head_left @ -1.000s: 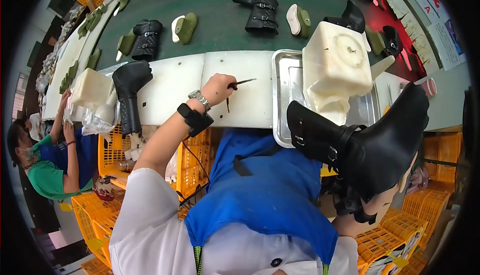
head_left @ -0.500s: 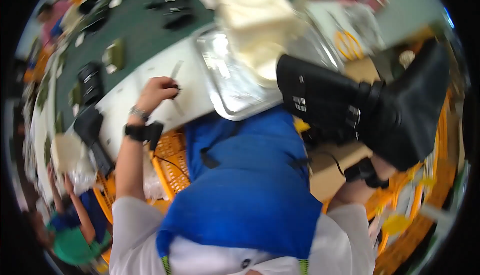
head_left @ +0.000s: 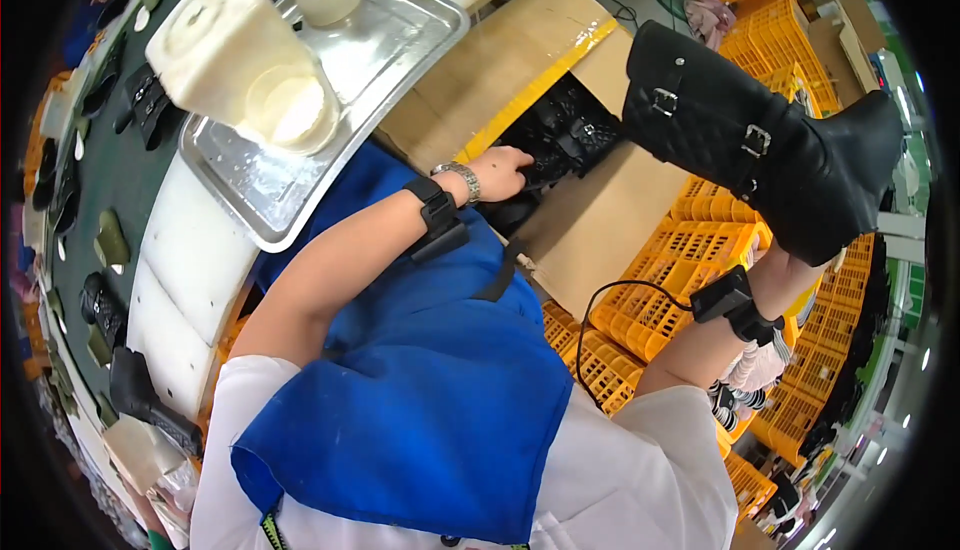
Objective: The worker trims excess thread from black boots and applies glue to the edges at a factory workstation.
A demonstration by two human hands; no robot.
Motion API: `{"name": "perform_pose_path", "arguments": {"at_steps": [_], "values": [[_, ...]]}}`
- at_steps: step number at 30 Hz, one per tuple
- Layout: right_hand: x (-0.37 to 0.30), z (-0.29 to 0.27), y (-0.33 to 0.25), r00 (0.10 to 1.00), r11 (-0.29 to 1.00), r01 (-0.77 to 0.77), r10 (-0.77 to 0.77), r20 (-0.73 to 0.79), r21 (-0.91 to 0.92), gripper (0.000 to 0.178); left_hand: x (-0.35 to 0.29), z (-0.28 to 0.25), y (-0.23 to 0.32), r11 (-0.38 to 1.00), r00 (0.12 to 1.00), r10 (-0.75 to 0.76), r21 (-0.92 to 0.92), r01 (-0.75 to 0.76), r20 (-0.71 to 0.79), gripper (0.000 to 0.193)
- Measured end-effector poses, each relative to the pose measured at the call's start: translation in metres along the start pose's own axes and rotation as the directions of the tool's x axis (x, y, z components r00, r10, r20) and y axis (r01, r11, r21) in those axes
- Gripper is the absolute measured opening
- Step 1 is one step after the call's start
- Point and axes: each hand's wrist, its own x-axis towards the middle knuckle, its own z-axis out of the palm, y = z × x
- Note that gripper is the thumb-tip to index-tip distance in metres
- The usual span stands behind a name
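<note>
A tall black quilted leather boot with silver buckles (head_left: 770,145) is hanging in the air above stacked yellow plastic crates (head_left: 690,280), sole end pointing right. The right hand (head_left: 790,262) is holding it from beneath (its fingers are hidden behind the boot, so their grip cannot be made out). The left hand (head_left: 498,172) is reaching into an open brown cardboard box (head_left: 590,220), fingers curling onto glossy black boot pieces (head_left: 565,135) inside. Beside the box, a silver metal tray (head_left: 390,40) is carrying a cream plastic jug (head_left: 235,55) on the white tabletop (head_left: 185,260).
</note>
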Motion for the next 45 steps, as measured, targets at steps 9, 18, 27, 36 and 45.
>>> {"name": "perform_pose_path", "arguments": {"at_steps": [9, 18, 27, 36, 45], "values": [[-0.024, 0.014, 0.025, 0.987, 0.974, -0.157, 0.148, 0.065, 0.161, 0.045, 0.018, -0.035, 0.008, 0.821, 0.933, -0.358, -0.485, 0.303, -0.023, 0.011], [-0.012, 0.059, -0.056, 0.975, 0.986, -0.117, 0.091, 0.205, 0.120, 0.050, -0.036, -0.087, 0.055, 0.866, 0.945, -0.175, -0.500, 0.014, -0.277, 0.040], [-0.034, 0.153, -0.204, 0.912, 0.839, -0.124, -0.114, 0.394, 0.529, 0.053, -0.243, -0.180, 0.118, 0.954, 0.549, 0.288, 0.283, -0.096, -0.785, 0.098], [-0.121, 0.235, -0.372, 0.544, 0.380, -0.628, -0.409, 0.733, 0.679, 0.020, -0.320, -0.205, 0.084, 0.804, 0.191, 0.237, 0.303, 0.513, -0.953, 0.098], [-0.098, 0.274, -0.357, 0.422, 0.201, -0.798, -0.488, 0.764, 0.568, 0.028, -0.358, -0.244, 0.060, 0.978, 0.190, -0.203, -0.187, 0.097, -0.961, 0.102]]}}
